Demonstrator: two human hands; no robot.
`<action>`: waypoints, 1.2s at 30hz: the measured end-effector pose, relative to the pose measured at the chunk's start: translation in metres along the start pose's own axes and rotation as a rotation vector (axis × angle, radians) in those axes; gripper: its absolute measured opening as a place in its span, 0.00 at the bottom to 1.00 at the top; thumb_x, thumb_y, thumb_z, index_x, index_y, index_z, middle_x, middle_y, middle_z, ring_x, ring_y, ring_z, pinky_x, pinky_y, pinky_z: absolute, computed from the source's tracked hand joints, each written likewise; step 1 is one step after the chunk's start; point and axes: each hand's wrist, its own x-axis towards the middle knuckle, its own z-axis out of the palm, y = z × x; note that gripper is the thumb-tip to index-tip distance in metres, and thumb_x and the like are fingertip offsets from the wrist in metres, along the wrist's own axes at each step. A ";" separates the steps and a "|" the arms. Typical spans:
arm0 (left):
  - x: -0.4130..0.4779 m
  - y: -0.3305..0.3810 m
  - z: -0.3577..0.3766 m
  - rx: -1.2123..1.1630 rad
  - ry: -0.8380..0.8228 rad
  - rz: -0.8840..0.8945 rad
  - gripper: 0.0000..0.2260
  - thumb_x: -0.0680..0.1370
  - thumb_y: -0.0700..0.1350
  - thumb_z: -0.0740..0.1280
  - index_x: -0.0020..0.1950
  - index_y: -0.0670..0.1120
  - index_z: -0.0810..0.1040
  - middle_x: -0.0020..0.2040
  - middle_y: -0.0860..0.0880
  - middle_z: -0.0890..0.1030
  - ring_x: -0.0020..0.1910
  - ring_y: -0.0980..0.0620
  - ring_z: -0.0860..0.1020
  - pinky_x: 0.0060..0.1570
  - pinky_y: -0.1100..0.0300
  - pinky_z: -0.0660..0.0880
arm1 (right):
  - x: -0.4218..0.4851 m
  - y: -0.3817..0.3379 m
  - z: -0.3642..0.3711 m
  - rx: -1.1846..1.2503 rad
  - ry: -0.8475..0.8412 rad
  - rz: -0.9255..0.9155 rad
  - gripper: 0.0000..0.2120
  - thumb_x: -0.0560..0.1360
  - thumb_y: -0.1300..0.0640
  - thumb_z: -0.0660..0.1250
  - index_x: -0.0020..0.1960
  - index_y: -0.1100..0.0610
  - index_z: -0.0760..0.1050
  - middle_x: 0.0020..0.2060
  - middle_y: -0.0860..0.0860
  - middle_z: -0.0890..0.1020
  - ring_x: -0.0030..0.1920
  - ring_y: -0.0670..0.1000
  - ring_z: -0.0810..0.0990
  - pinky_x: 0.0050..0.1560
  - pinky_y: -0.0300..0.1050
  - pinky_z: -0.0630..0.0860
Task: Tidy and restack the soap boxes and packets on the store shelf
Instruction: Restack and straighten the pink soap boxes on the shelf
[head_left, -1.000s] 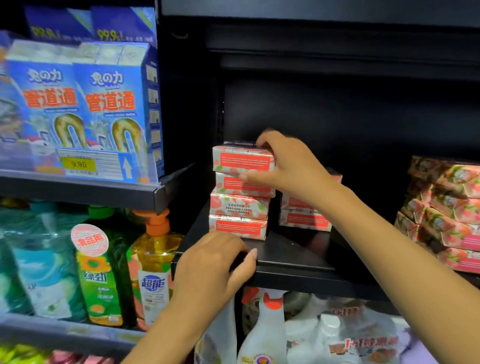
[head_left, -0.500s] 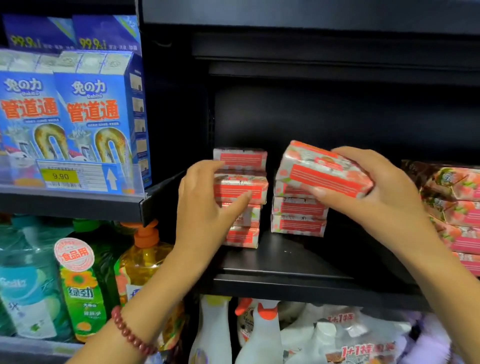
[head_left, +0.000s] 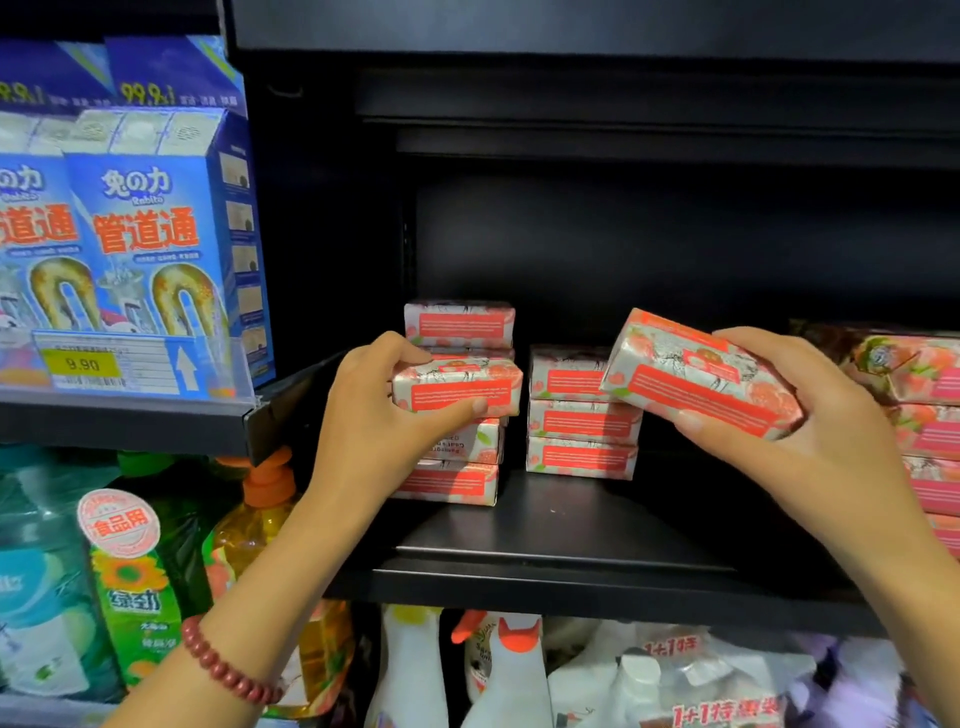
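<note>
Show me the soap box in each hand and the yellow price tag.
Right-hand soap box (head_left: 696, 397): head view, red front label.
Left-hand soap box (head_left: 457, 392): head view, red front label.
Yellow price tag (head_left: 80, 364): head view, printed 9.90.

Centre frame, the black shelf (head_left: 571, 530) offers open floor before both soap stacks and right of the shorter stack (head_left: 582, 457) — though the right hand (head_left: 821, 431) and its tilted box (head_left: 696, 374) hang over that stretch. Only a slit parts it from the taller stack (head_left: 460, 325), fronted by the left hand (head_left: 363, 415) and a second box (head_left: 457, 387). A wall of pink packets (head_left: 930, 436) closes the right edge; headroom above looks generous, though dim.
</note>
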 end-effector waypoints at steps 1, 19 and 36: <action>-0.001 0.000 0.000 -0.023 0.005 -0.022 0.28 0.60 0.62 0.73 0.54 0.52 0.69 0.55 0.51 0.76 0.53 0.52 0.78 0.46 0.60 0.79 | 0.005 0.000 0.001 0.003 -0.007 0.006 0.27 0.59 0.38 0.69 0.56 0.40 0.69 0.51 0.36 0.75 0.51 0.31 0.73 0.44 0.31 0.67; -0.060 0.025 -0.001 -0.264 -0.009 0.002 0.33 0.52 0.67 0.78 0.55 0.64 0.73 0.54 0.67 0.76 0.54 0.66 0.76 0.46 0.71 0.76 | 0.091 0.037 0.060 0.095 -0.222 0.146 0.29 0.63 0.52 0.77 0.63 0.53 0.73 0.51 0.47 0.78 0.44 0.40 0.79 0.39 0.25 0.74; -0.078 0.027 0.008 -0.420 -0.111 -0.115 0.33 0.49 0.59 0.77 0.53 0.59 0.76 0.52 0.67 0.78 0.52 0.66 0.77 0.41 0.73 0.76 | 0.066 0.057 0.058 0.512 -0.124 0.348 0.17 0.67 0.54 0.74 0.55 0.52 0.77 0.48 0.46 0.84 0.49 0.47 0.83 0.52 0.45 0.77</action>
